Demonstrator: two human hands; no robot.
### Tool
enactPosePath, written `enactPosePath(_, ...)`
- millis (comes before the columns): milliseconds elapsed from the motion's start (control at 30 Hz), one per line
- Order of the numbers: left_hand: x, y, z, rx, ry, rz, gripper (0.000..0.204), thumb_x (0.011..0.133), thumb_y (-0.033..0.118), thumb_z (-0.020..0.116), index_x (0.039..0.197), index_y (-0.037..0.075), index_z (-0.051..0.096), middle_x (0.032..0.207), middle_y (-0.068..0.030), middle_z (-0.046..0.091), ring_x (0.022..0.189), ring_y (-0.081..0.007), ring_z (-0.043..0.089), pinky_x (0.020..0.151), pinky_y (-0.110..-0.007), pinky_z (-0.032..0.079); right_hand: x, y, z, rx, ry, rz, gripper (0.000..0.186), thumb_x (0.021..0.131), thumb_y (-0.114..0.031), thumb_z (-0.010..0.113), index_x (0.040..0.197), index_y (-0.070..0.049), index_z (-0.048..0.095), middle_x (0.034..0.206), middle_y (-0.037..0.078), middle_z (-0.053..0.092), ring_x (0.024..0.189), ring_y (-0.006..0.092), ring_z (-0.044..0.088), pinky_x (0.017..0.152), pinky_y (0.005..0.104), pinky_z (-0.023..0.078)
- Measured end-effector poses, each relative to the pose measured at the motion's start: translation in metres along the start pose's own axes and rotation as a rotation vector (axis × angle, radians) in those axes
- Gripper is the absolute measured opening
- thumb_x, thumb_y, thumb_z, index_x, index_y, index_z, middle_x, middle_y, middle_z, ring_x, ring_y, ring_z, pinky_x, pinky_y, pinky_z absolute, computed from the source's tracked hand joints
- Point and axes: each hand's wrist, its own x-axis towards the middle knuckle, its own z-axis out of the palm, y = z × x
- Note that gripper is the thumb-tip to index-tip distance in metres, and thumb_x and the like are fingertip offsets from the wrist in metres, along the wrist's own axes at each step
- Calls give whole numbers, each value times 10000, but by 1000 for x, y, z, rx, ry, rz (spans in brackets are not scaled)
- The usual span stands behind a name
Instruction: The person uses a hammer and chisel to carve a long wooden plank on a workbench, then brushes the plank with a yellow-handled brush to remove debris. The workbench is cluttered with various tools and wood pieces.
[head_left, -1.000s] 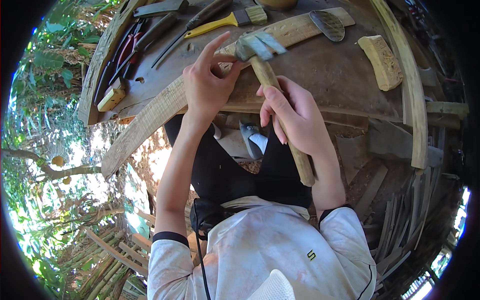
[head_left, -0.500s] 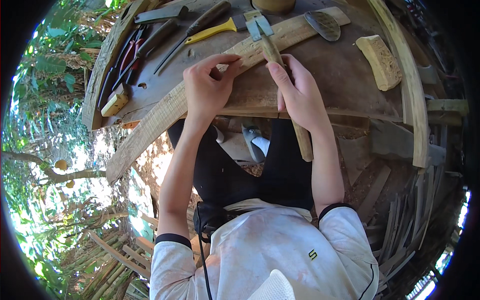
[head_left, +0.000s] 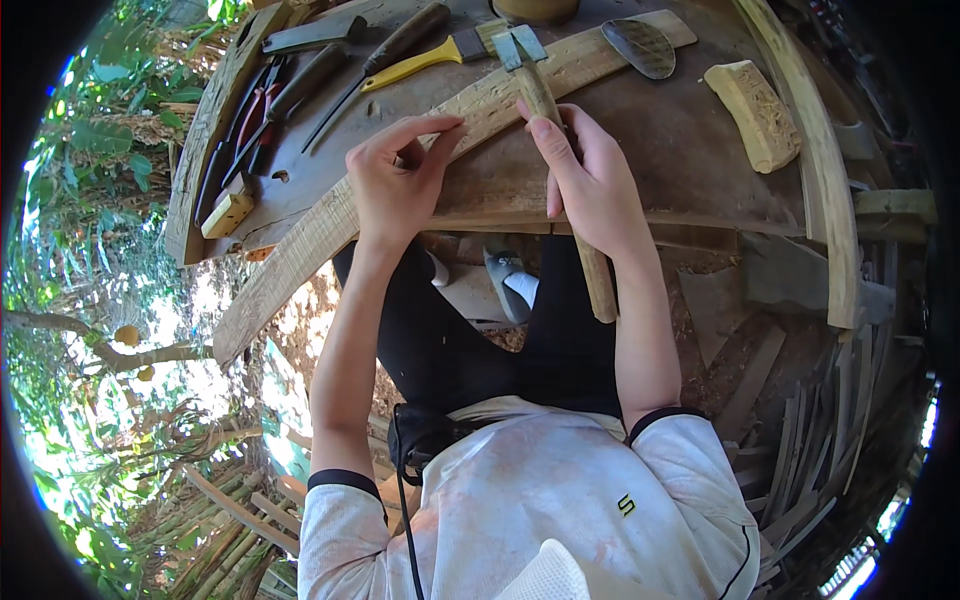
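Hammer (head_left: 538,90) first: how does it lie, starting from the near end?

You have its handle's butt pointing back over your lap, on the near side of the bench (head_left: 670,170). The wooden strip (head_left: 290,255) slants beneath the work, and its left end juts past the bench's near left edge, so a knock out there could tip it.

And the hands?

Your right hand (head_left: 597,190) is wrapped around the handle. Your left hand (head_left: 392,180) is narrow, thumb and forefinger almost meeting above the middle of the strip; whether they pinch something small, you cannot tell from this view. For a controlled tap, your left fingertips should sit well out of the head's path, your wrist loose, and the strip supported by the bench under the blow.

Where is there room?

To the right: brown bench top lies between your right hand and the pale wood block (head_left: 755,115), so your swing is best kept on that side.

What about farther out?

The hammer's head is over the strip's far part, close by the bristles of the yellow-handled brush (head_left: 425,62). Beyond, to the right, a dark oval piece (head_left: 638,50) overlaps the strip. Short strokes would likely spare both.
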Motion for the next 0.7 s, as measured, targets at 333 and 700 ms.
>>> enactPosePath(333, -1, 4, 3, 56, -56, 15, 112, 844, 36, 781, 949, 64, 808, 721, -64, 722, 493, -85, 517, 506, -255, 405, -1, 0, -1, -32, -1, 12, 581, 1049, -475, 574, 1200, 85, 604, 671, 58, 609, 497, 108, 576, 494, 283, 452)
enactPosePath(700, -1, 4, 8, 71, -43, 39, 377, 830, 70, 823, 1200, 92, 759, 798, -4, 765, 523, -34, 477, 516, -232, 408, -17, -4, 0, 191, -18, -70, 459, 1071, -403, 564, 1182, 42, 592, 774, 49, 679, 459, 40, 507, 428, 204, 376)
